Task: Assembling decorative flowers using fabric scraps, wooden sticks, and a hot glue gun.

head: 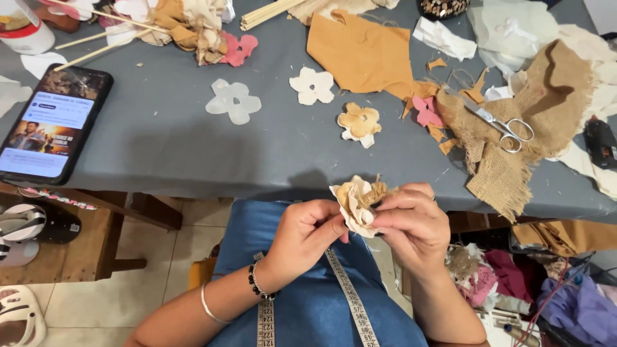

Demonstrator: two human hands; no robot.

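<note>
A fabric flower of cream and tan petals with a burlap centre is held over my lap, just in front of the table edge. My left hand grips its lower left petals with thumb and fingers. My right hand pinches its right side, fingers curled onto the petals. A beaded bracelet and a thin bangle sit on my left wrist. A measuring tape hangs down across my blue clothing.
On the grey table lie cut flower shapes: translucent white, cream, tan. Scissors rest on burlap at right. A lit phone lies left. Orange cloth, wooden sticks and scraps fill the back.
</note>
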